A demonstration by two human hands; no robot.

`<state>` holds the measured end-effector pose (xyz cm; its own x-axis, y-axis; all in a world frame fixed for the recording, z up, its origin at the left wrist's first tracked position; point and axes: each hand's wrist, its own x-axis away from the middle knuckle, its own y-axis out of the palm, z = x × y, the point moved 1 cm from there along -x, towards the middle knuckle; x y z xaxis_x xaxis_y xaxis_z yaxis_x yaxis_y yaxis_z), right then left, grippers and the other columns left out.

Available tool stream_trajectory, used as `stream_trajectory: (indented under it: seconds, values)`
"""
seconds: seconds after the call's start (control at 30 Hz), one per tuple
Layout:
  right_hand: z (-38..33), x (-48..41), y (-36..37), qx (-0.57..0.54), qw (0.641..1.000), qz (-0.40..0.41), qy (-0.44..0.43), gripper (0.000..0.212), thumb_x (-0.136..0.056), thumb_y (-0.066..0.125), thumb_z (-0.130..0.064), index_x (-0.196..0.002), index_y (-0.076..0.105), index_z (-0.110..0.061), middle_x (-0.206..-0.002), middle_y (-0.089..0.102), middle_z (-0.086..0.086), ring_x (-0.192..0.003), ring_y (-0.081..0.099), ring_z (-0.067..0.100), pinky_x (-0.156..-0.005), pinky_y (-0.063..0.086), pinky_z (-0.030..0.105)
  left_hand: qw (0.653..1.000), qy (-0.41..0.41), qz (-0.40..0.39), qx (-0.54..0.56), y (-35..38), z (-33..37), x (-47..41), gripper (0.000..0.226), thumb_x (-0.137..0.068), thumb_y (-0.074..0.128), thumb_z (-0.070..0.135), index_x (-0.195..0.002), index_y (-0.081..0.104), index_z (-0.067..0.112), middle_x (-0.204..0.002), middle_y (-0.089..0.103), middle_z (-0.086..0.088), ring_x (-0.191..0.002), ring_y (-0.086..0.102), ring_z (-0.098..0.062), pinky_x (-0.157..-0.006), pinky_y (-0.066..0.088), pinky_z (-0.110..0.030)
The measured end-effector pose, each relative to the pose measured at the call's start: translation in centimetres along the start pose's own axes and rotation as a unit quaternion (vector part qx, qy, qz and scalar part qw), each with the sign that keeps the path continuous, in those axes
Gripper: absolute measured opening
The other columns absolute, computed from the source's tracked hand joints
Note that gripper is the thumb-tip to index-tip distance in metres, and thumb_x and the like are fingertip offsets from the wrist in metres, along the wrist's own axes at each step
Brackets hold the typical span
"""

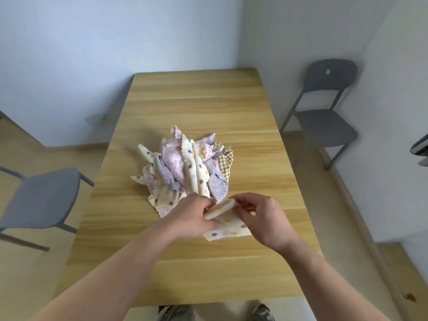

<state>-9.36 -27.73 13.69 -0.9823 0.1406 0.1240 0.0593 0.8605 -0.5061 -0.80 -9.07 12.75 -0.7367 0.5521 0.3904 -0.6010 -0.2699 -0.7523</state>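
A cream cloth with coloured polka dots (228,225) lies partly folded on the wooden table (199,100), just in front of me. My left hand (190,216) pinches its folded upper edge from the left. My right hand (264,218) grips the same fold from the right, fingers curled over it. Behind the hands sits a heap of several small patterned cloths (185,167): dotted cream, pink floral, lilac floral and a checked one.
A grey chair (39,200) stands at the table's left side and another grey chair (326,107) at the far right near the wall. The table's far end meets the wall. A dark object (420,147) juts in at the right edge.
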Motion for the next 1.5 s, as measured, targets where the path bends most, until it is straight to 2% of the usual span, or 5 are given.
stream_trajectory:
  seconds: [0.13, 0.5, 0.97, 1.2, 1.5]
  values:
    - [-2.8, 1.9, -6.2, 0.006, 0.999, 0.024, -0.026, 0.023, -0.092, 0.064, -0.002, -0.100, 0.075, -0.020, -0.091, 0.074, -0.011, -0.084, 0.067, -0.002, -0.063, 0.049, 0.007, 0.998, 0.020, -0.007, 0.051, -3.0, 5.8, 1.9, 0.029, -0.081, 0.081, 0.046, -0.086, 0.057, 0.030, -0.080, 0.062, 0.012, -0.073, 0.062, -0.009, -0.060, 0.039, -0.027]
    - [-1.5, 5.1, -19.0, 0.005, 0.996, 0.062, -0.060, 0.027, -0.091, 0.059, -0.003, -0.096, 0.073, -0.027, -0.089, 0.074, -0.016, -0.090, 0.069, 0.006, -0.079, 0.060, 0.037, 0.981, 0.031, 0.030, 0.187, -2.1, 16.9, 1.9, 0.031, -0.091, 0.074, 0.023, -0.120, 0.069, 0.034, -0.116, 0.070, 0.018, -0.110, 0.062, 0.007, -0.097, 0.046, -0.016]
    - [6.2, 7.9, -29.5, 0.111, 0.983, 0.121, -0.083, 0.032, -0.101, 0.051, -0.004, -0.107, 0.063, -0.033, -0.099, 0.059, -0.007, -0.088, 0.057, 0.007, -0.063, 0.047, 0.010, 0.972, 0.166, 0.104, 0.129, 3.6, 27.7, -6.7, 0.038, -0.095, 0.058, 0.000, -0.088, 0.078, 0.032, -0.093, 0.073, 0.024, -0.087, 0.067, 0.000, -0.081, 0.053, -0.022]
    - [12.2, 10.3, -37.8, 0.143, 0.976, 0.147, -0.073, 0.032, -0.096, 0.053, 0.002, -0.107, 0.071, -0.022, -0.098, 0.058, -0.019, -0.091, 0.056, -0.005, -0.070, 0.041, 0.004, 0.975, 0.216, 0.036, 0.030, 8.0, 37.4, -9.0, 0.063, -0.066, 0.078, 0.070, -0.118, 0.073, 0.035, -0.117, 0.061, 0.027, -0.101, 0.058, 0.006, -0.089, 0.046, -0.014]
    - [17.4, 9.7, -48.2, 0.203, 0.973, 0.058, -0.089, 0.023, -0.091, 0.061, -0.006, -0.108, 0.071, -0.017, -0.092, 0.060, -0.015, -0.086, 0.057, 0.004, -0.082, 0.049, 0.020, 0.969, 0.207, 0.129, 0.032, 10.8, 47.1, -11.6, 0.012, -0.087, 0.074, 0.016, -0.076, 0.079, 0.013, -0.091, 0.072, 0.010, -0.089, 0.064, -0.002, -0.071, 0.049, -0.020]
